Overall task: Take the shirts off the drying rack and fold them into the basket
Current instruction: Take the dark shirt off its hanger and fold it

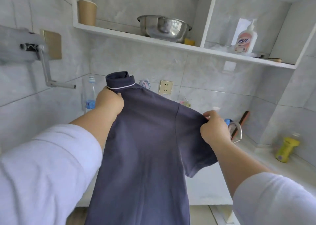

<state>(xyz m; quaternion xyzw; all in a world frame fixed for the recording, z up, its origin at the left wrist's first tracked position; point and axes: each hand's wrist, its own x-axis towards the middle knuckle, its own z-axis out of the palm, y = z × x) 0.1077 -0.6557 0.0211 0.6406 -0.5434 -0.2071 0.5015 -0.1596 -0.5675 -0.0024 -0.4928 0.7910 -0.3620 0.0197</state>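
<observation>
A dark navy polo shirt [147, 139] with a white-striped collar hangs in the air in front of me, its body falling below the bottom of the view. My left hand [110, 101] grips it at the shoulder just under the collar. My right hand [214, 127] pinches the top edge of the short sleeve, pulling it out to the right. Neither a drying rack nor a basket is in view.
A white counter [213, 187] lies below, with a water bottle [90, 95] at the back left, a brush [242, 120] and a yellow bottle [286, 149] at the right. A shelf [171, 43] overhead carries a steel bowl [164, 28], paper cup [87, 13] and soap bottle [246, 38]. A metal crank handle [46, 69] juts from the left wall.
</observation>
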